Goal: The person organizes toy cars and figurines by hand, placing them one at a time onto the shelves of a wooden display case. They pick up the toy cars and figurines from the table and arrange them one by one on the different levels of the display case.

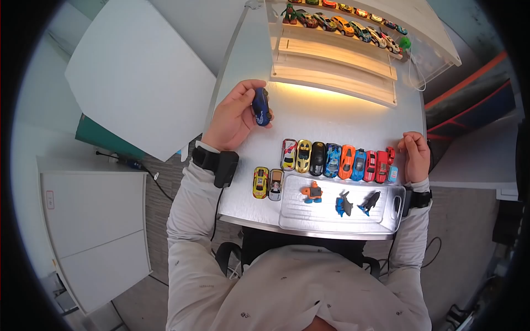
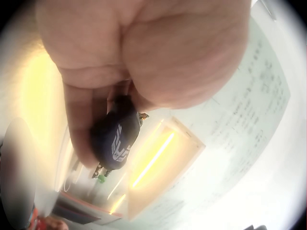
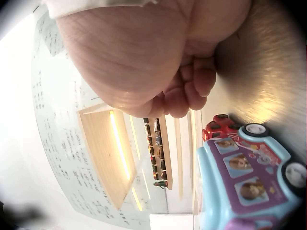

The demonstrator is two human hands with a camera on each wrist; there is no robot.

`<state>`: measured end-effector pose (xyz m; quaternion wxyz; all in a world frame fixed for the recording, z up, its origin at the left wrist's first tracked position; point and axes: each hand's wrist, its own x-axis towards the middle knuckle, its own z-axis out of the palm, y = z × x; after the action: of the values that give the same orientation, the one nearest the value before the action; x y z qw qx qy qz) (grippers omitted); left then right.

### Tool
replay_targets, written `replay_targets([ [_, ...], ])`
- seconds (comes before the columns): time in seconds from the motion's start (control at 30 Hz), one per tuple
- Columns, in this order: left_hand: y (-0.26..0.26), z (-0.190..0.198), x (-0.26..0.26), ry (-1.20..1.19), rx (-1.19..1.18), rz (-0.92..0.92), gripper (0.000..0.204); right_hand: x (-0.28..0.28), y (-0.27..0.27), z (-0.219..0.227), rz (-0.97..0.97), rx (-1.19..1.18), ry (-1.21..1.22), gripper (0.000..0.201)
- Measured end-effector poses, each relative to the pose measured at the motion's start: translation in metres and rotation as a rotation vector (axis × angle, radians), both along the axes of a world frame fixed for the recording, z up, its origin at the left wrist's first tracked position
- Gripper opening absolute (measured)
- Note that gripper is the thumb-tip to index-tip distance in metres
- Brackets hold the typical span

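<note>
Head view, blue car (image 1: 261,107) held, car row (image 1: 346,161) beside tray (image 1: 295,215), lit shelf (image 1: 335,81)

desk (image 1: 326,122): centre | tiered wooden display shelf (image 1: 334,83): upper right | toy-car row (image 1: 346,161): right of centre | two toy cars (image 1: 260,182): just below centre | clear plastic tray (image 1: 293,214): lower right

The number 24 appears on the roof of the yellow toy car (image 1: 260,187). White lettering runs along the dark blue toy car (image 2: 115,136) – its characters are too blurred to tell. The light blue toy bus (image 3: 244,177) bears a few white characters on a red patch, unclear. Rows of dark handwriting cover the pale board (image 2: 259,91) – illegible, as is the red-edged label (image 1: 50,199) on the white cabinet (image 1: 99,215).
</note>
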<state>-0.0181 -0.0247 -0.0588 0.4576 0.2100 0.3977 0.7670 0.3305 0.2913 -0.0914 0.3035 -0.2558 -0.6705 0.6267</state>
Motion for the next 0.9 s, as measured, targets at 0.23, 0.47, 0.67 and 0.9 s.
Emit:
replay_targets([
  [0.23,-0.003,0.001,-0.004,-0.066,0.014,-0.056,0.029,0.0,0.0,0.001,0.005,0.006,-0.003,0.013],
  [0.47,0.0,0.004,0.005,-0.042,-0.01,-0.026,0.03,0.0,-0.001,0.001,0.016,0.007,-0.006,0.013],
  [0.67,0.002,-0.002,0.006,0.019,0.01,-0.038,0.029,0.0,-0.001,0.002,0.015,0.011,-0.012,0.013],
  [0.9,0.0,-0.006,0.003,0.014,0.008,-0.035,0.028,0.0,-0.001,0.0,0.015,0.016,-0.021,0.013],
])
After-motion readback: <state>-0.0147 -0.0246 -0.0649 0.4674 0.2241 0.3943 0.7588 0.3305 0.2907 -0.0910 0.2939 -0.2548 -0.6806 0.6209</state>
